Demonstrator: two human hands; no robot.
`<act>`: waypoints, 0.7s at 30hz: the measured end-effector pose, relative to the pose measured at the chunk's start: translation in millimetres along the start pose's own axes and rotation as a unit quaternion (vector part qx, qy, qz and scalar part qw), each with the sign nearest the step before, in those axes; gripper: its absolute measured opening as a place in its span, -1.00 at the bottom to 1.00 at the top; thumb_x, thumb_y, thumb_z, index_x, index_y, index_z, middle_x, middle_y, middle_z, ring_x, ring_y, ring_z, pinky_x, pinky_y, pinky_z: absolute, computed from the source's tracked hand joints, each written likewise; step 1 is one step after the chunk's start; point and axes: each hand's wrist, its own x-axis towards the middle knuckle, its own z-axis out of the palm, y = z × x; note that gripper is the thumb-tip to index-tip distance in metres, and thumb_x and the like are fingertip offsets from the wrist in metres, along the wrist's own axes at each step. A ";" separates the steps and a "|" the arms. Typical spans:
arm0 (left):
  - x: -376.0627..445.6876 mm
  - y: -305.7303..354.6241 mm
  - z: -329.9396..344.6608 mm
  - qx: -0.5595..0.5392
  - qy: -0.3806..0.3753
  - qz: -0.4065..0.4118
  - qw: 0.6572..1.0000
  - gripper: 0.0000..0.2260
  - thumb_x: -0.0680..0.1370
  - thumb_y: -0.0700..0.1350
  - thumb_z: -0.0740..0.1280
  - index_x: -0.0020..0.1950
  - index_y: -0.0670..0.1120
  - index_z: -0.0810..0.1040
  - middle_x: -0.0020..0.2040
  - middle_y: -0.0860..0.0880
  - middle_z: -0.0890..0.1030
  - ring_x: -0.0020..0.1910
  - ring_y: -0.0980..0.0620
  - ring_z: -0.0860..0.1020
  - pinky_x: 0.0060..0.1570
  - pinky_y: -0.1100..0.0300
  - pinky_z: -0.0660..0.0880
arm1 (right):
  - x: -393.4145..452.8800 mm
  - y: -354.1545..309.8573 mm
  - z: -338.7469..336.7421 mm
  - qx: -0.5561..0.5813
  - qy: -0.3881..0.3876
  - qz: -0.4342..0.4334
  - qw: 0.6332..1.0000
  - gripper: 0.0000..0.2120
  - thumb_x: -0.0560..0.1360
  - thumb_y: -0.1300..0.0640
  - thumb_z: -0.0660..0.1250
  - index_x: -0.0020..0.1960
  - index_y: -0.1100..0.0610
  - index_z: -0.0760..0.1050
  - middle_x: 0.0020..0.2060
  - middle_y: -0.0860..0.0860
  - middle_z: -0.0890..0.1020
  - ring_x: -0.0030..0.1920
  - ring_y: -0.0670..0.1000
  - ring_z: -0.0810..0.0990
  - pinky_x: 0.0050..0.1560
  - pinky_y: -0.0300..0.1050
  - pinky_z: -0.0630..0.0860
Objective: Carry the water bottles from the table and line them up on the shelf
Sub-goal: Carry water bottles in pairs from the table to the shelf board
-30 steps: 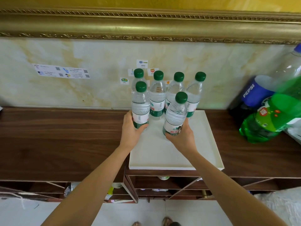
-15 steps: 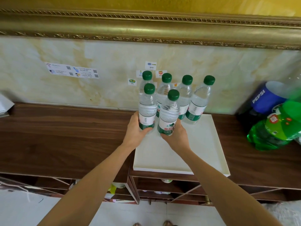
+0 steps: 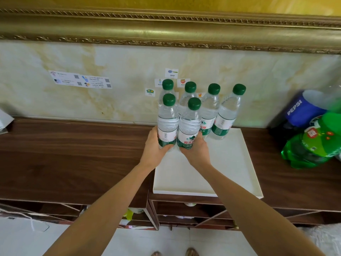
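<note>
Several clear water bottles with green caps stand at the back of a white tray [image 3: 230,174] on the dark wooden shelf top [image 3: 73,154]. My left hand [image 3: 156,147] grips the front left bottle [image 3: 167,122] low on its label. My right hand [image 3: 196,150] grips the front right bottle [image 3: 190,126], which touches the left one. Behind them stands a back row: one bottle [image 3: 167,87] mostly hidden, a second [image 3: 190,91], a third [image 3: 210,109] and a rightmost one [image 3: 226,115] that leans right.
Large soda bottles, a blue Pepsi one [image 3: 302,109] and a green one [image 3: 313,145], lie at the right end. A marble wall with stickers [image 3: 81,81] backs the shelf. Open compartments [image 3: 184,211] lie below the top. A paper edge [image 3: 4,122] shows far left.
My right hand has carried its bottle leftward until it stands against the bottle in my left hand. The view has shifted slightly, so everything sits further right in the frame.
</note>
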 end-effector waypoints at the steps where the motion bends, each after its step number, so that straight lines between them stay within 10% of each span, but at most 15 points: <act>1: 0.1 0.1 0.0 0.000 -0.001 -0.001 1.000 -0.38 0.41 -0.21 0.51 0.39 -0.04 0.33 0.27 -0.01 0.46 0.24 0.12 0.44 0.27 0.11 0.44 | -0.3 -0.7 0.3 0.000 0.000 0.002 1.000 -0.44 0.35 0.08 0.50 0.24 0.13 0.32 0.14 0.09 0.58 0.14 0.13 0.56 0.11 0.08 0.55; 11: 2.4 2.5 -5.1 0.008 -0.030 -0.015 0.999 -0.35 0.40 -0.17 0.52 0.42 -0.05 0.31 0.33 -0.02 0.45 0.26 0.13 0.41 0.29 0.10 0.42 | -5.6 -2.0 -4.6 0.027 -0.019 0.021 0.999 -0.41 0.38 0.13 0.50 0.29 0.16 0.29 0.21 0.09 0.54 0.21 0.12 0.52 0.11 -0.07 0.48; 15: -3.6 9.3 -15.1 -0.098 -0.046 -0.063 0.992 -0.41 0.48 -0.15 0.44 0.46 -0.08 0.28 0.34 0.06 0.44 0.27 0.15 0.44 0.14 0.43 0.43 | -15.7 1.4 -15.4 0.124 -0.037 0.083 0.988 -0.30 0.44 0.11 0.46 0.45 0.10 0.17 0.36 0.05 0.43 0.35 0.06 0.42 0.19 -0.12 0.39; 21: -4.9 -1.6 -15.0 -0.338 -0.036 -0.218 0.915 -0.53 0.62 0.11 0.17 0.51 0.02 0.28 0.47 0.04 0.37 0.43 0.08 0.34 0.44 0.01 0.26 | -24.1 2.5 -19.3 0.476 -0.060 0.226 0.848 -0.56 0.64 0.04 0.12 0.49 0.14 0.25 0.45 0.06 0.36 0.48 0.08 0.27 0.46 0.09 0.24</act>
